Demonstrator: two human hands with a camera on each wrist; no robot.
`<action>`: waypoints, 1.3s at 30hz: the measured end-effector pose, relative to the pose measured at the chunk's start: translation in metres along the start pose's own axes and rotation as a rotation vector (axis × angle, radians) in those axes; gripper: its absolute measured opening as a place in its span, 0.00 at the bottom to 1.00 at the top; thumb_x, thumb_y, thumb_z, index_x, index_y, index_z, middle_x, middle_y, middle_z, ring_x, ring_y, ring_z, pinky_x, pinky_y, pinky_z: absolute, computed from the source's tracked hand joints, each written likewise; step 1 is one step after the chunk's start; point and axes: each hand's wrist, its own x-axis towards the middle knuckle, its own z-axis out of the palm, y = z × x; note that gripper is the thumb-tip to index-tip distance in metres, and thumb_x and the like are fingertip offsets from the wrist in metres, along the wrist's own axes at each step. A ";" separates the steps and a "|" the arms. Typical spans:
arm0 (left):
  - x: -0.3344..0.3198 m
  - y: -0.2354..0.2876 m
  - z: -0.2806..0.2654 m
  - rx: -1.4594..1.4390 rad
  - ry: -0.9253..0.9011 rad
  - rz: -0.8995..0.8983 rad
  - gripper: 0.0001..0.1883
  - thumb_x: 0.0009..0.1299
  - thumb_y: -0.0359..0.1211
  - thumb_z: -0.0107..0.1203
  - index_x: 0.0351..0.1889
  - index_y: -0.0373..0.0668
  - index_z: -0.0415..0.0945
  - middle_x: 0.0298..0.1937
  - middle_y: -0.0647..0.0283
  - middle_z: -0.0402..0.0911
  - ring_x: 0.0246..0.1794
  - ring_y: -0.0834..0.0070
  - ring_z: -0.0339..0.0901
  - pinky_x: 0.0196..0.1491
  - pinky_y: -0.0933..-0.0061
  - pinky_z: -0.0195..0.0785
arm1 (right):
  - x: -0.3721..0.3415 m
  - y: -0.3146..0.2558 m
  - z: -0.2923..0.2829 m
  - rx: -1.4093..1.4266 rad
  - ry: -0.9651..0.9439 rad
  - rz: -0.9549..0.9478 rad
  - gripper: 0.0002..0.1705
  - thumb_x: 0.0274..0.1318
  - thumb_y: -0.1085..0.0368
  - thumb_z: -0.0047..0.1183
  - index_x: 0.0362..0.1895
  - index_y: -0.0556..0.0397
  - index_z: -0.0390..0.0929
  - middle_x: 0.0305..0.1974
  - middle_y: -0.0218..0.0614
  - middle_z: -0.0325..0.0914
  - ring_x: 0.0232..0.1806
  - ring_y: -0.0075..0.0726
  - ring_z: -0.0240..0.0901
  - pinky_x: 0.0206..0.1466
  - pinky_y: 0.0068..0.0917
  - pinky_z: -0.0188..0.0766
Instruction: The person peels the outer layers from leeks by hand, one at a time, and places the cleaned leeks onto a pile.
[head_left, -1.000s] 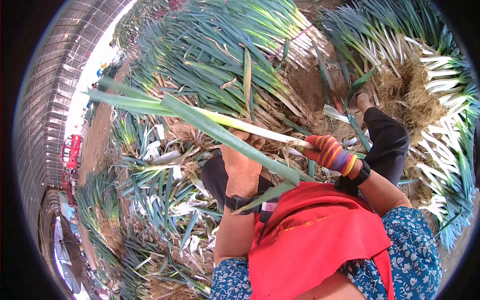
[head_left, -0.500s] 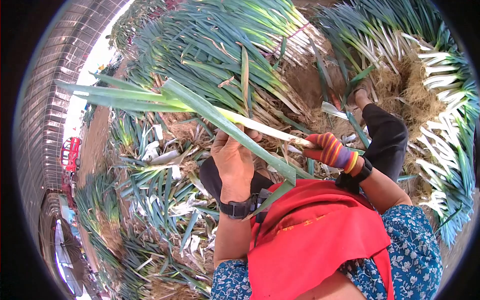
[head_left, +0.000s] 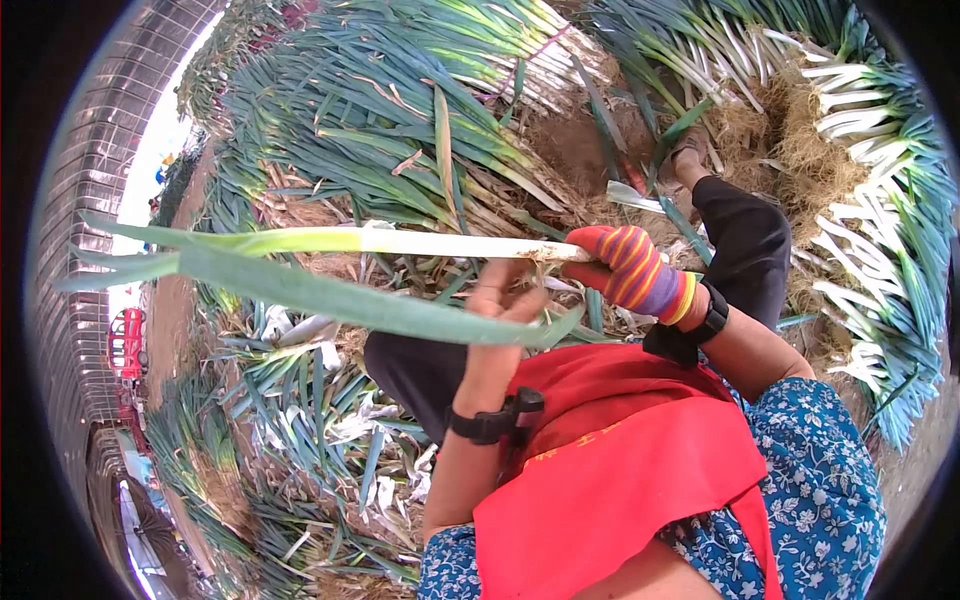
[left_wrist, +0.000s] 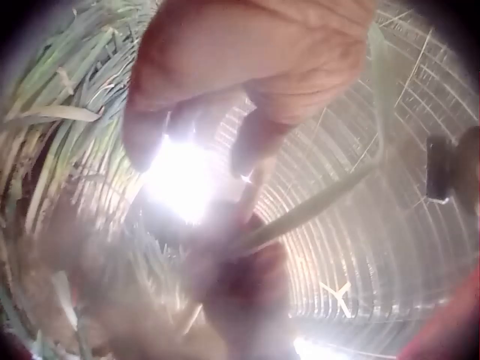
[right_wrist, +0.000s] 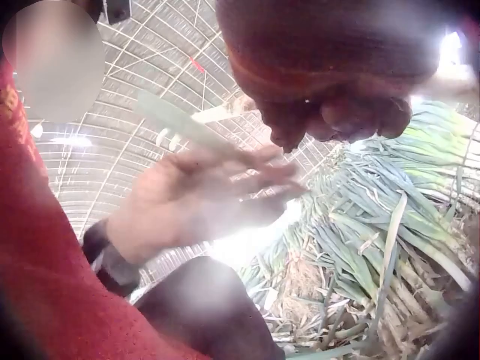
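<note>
A long green onion (head_left: pixel 440 244) lies nearly level across the head view, its white stalk to the right and green leaves to the left. My right hand (head_left: pixel 630 270), in a striped knit glove, grips it at the root end. One broad green leaf (head_left: pixel 330 300) droops below the stalk and crosses in front of my bare left hand (head_left: pixel 505 300). That hand is blurred, just under the stalk near the root end. In the left wrist view a gap shows between its thumb and fingers (left_wrist: pixel 139 146). Loosely spread left fingers (right_wrist: pixel 255 180) appear in the right wrist view.
A large heap of green onions (head_left: pixel 370 120) lies ahead. A row with white stalks and roots (head_left: pixel 850 240) curves along the right. Peeled leaf scraps (head_left: pixel 350 420) litter the ground at left. A red apron (head_left: pixel 620 450) covers my lap between bent knees.
The green onion has swung from a slant to nearly level. My left hand has come off the stalk and moved right, toward the root end. The right hand keeps its grip.
</note>
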 end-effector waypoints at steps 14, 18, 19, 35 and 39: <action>-0.002 0.025 -0.002 -0.418 0.180 0.061 0.09 0.67 0.26 0.50 0.41 0.29 0.74 0.39 0.52 0.78 0.42 0.64 0.77 0.44 0.64 0.75 | 0.034 -0.032 0.012 -0.278 0.209 -0.503 0.18 0.32 0.63 0.59 0.35 0.47 0.75 0.34 0.30 0.71 0.35 0.37 0.68 0.38 0.33 0.64; -0.006 0.033 0.000 -0.470 0.251 0.077 0.07 0.65 0.25 0.52 0.38 0.29 0.74 0.35 0.54 0.79 0.37 0.64 0.79 0.41 0.65 0.77 | 0.047 -0.035 0.012 -0.355 0.167 -0.656 0.10 0.33 0.60 0.53 0.25 0.45 0.71 0.29 0.28 0.66 0.30 0.36 0.65 0.33 0.33 0.61; -0.007 0.034 0.001 -0.502 0.285 0.080 0.05 0.64 0.23 0.54 0.35 0.29 0.75 0.32 0.55 0.79 0.34 0.64 0.80 0.39 0.67 0.78 | 0.048 -0.037 0.010 -0.356 0.163 -0.655 0.10 0.33 0.60 0.53 0.25 0.45 0.71 0.29 0.28 0.66 0.30 0.36 0.65 0.33 0.33 0.61; -0.008 0.018 -0.040 -0.526 0.297 0.213 0.06 0.65 0.22 0.51 0.38 0.30 0.76 0.38 0.54 0.78 0.40 0.64 0.78 0.44 0.61 0.77 | 0.015 0.059 -0.074 -0.453 0.219 0.194 0.11 0.44 0.73 0.58 0.36 0.56 0.77 0.29 0.39 0.78 0.31 0.40 0.76 0.38 0.27 0.71; -0.004 0.011 -0.028 -0.480 0.174 0.183 0.08 0.65 0.22 0.52 0.42 0.31 0.74 0.41 0.53 0.78 0.42 0.64 0.78 0.48 0.60 0.75 | 0.022 0.008 -0.057 -0.427 0.161 -0.144 0.21 0.43 0.70 0.59 0.46 0.55 0.75 0.37 0.45 0.77 0.38 0.48 0.75 0.44 0.33 0.71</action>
